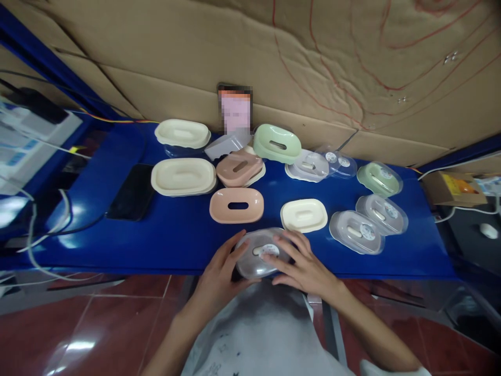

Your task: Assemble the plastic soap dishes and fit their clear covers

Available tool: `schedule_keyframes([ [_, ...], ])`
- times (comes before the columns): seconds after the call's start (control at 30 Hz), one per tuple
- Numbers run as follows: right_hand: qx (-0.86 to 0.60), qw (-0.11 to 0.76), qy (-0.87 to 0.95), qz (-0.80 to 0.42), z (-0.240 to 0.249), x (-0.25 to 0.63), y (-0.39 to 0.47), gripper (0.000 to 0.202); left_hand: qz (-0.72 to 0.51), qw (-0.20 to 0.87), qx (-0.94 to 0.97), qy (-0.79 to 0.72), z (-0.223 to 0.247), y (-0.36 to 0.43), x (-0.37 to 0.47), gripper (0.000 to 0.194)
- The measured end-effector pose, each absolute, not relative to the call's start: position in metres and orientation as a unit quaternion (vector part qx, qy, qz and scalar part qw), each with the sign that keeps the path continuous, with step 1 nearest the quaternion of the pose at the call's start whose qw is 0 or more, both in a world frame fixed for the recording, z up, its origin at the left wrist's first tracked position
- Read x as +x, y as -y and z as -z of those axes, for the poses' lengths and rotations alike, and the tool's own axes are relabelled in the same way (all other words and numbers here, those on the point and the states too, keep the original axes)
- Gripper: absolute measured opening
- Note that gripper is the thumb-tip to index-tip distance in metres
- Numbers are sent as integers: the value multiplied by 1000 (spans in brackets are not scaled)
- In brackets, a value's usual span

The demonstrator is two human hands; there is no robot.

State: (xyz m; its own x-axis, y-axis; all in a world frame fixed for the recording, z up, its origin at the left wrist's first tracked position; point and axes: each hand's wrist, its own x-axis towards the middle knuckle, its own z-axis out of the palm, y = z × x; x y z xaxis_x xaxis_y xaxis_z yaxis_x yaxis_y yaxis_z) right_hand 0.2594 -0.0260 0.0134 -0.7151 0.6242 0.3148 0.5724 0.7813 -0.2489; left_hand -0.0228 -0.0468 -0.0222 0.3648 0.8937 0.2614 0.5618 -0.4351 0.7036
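Observation:
At the table's front edge, close to my body, is a transparent oval soap dish lid [254, 266] with a round printed sticker and a small pale knob or slot. My left hand [224, 263] wraps round its left end, thumb and fingers against the rim. Over its right side lies my right hand [303, 261], gripping the edge with fingers touching the sticker. Whether a dish sits under the lid I cannot tell. Just beyond my hands are a cream oval dish [304, 215] and a peach slotted tray [237, 214].
Lidded soap dishes [358, 232] stand at the right. Cream dishes [183, 177], a brown tray [239, 168] and a green slotted tray [277, 143] lie farther back. A black phone [131, 192] is at left; another phone [235, 109] leans on the cardboard [156, 62].

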Motion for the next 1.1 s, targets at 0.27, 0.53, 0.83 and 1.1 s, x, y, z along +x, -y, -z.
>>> schedule_keyframes([
  [0.27,-304,141,938,-88,-30,252,15,69,-327,278,762,-485,24,47,-20,81],
  [0.53,-302,148,940,-53,-18,252,19,67,-312,304,754,-492,20,46,-22,81],
  [0.83,-326,215,920,-18,-17,247,41,55,-310,302,791,-433,1,48,-30,83],
  [1.1,-580,306,726,208,-56,388,67,89,-306,182,861,-364,-28,24,30,86],
])
